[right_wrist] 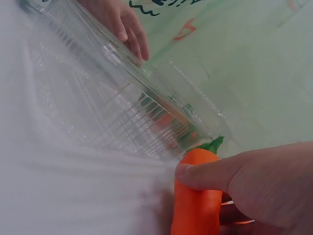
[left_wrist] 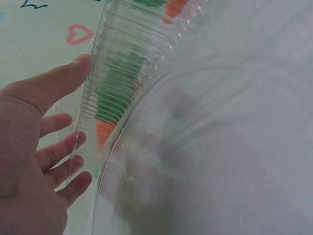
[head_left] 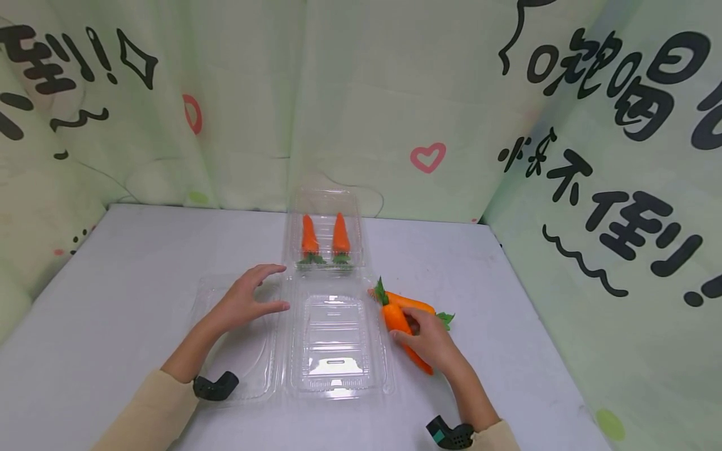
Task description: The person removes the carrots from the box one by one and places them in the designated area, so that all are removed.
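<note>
In the head view an orange toy carrot with a green leafy top lies slantwise under my right hand. Thumb and fingers grip it around the middle, and the right wrist view shows the thumb across the carrot. Partly beneath it lies a second carrot. A clear plastic clamshell box stands unfolded. Two carrots, a left one and a right one, lie side by side in its far half. My left hand hovers by the box's left side, fingers spread, holding nothing.
Another clear plastic piece lies under the left forearm, left of the box. The white tabletop ends at pale green printed curtains behind and on both sides.
</note>
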`<state>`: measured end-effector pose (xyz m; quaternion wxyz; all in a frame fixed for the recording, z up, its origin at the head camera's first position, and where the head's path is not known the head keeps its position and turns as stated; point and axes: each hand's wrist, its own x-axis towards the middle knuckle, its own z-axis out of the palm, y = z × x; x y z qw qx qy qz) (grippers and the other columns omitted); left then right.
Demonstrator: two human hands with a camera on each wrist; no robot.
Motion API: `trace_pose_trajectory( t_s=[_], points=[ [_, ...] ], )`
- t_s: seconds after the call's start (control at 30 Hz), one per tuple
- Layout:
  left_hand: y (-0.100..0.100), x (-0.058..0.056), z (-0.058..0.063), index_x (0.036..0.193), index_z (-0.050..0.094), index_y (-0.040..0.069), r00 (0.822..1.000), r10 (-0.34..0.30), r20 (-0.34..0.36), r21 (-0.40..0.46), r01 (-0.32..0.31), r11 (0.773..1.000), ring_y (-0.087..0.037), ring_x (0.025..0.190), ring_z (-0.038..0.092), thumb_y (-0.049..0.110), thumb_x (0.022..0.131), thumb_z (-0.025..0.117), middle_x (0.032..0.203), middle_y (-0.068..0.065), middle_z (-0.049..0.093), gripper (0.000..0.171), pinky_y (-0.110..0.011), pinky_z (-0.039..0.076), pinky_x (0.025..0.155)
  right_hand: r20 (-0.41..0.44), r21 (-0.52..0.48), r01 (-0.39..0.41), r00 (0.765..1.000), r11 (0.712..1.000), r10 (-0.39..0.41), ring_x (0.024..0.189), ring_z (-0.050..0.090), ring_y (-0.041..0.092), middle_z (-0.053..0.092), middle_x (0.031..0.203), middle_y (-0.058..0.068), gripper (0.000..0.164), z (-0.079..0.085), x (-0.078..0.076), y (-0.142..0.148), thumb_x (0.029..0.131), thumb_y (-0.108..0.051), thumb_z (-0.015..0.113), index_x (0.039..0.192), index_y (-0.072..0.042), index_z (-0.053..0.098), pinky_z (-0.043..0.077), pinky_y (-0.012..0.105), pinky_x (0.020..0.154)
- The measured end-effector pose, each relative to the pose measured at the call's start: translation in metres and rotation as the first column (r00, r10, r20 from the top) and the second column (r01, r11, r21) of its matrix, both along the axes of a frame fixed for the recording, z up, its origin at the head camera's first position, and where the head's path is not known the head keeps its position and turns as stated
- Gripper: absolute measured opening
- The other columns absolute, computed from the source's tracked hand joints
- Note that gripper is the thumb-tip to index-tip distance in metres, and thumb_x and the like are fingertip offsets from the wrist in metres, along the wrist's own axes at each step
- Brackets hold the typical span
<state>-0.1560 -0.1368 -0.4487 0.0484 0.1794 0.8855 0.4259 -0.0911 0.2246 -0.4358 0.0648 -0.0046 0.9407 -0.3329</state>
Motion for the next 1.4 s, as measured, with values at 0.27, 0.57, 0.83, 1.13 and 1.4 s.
trace_pose_trajectory(
  t_s=[0.27,0.57,0.83,1.13,1.4],
  points=[
    [0.001,0.0,0.0,0.143,0.044,0.015,1.0,0.014,0.011,-0.009,-0.014,1.0,-0.036,0.137,0.039,0.033,0.079,0.079,0.15,-0.014,0.041,0.075,-0.056,0.042,0.106,0.007,0.031,0.0,1.0,1.0,0.0,0.097,0.056,0.017,0.065,0.117,0.003,0.049,-0.001,0.002,-0.002,0.081,-0.021,0.078,0.126,-0.008,0.062,0.054,0.034,0.087],
    [0.001,0.0,0.0,0.143,0.044,0.016,1.0,0.02,0.015,-0.014,-0.02,1.0,-0.036,0.137,0.039,0.034,0.079,0.079,0.15,-0.013,0.04,0.076,-0.056,0.043,0.106,-0.019,0.063,-0.005,1.0,0.998,0.006,0.096,0.056,0.017,0.067,0.113,0.003,0.049,0.0,0.003,-0.003,0.075,-0.019,0.083,0.119,-0.007,0.067,0.053,0.032,0.083],
    [0.0,0.0,0.0,0.143,0.044,0.015,1.0,0.016,0.016,-0.016,-0.016,1.0,-0.036,0.137,0.038,0.034,0.079,0.079,0.15,-0.014,0.04,0.076,-0.056,0.043,0.106,0.025,0.057,0.047,0.999,0.997,-0.048,0.089,0.054,0.016,0.064,0.104,0.001,0.053,0.005,0.004,-0.004,0.076,-0.02,0.083,0.124,-0.011,0.063,0.052,0.029,0.078],
    [-0.001,0.001,0.003,0.144,0.042,0.013,1.0,-0.002,-0.004,0.005,0.002,1.0,-0.036,0.136,0.04,0.031,0.08,0.079,0.15,-0.014,0.041,0.076,-0.055,0.043,0.106,-0.006,0.066,0.041,0.999,0.997,-0.041,0.088,0.054,0.017,0.064,0.1,0.004,0.049,0.015,0.003,-0.002,0.08,-0.018,0.079,0.124,-0.006,0.063,0.051,0.028,0.078],
    [-0.002,0.0,0.005,0.144,0.042,0.013,1.0,-0.003,-0.031,-0.005,0.003,1.0,-0.036,0.134,0.042,0.032,0.081,0.078,0.149,-0.014,0.041,0.075,-0.055,0.045,0.104,-0.045,0.102,0.05,0.998,0.994,-0.046,0.087,0.055,0.018,0.065,0.106,0.007,0.046,0.026,0.0,-0.002,0.082,-0.02,0.077,0.124,-0.007,0.062,0.056,0.027,0.074]
  ],
)
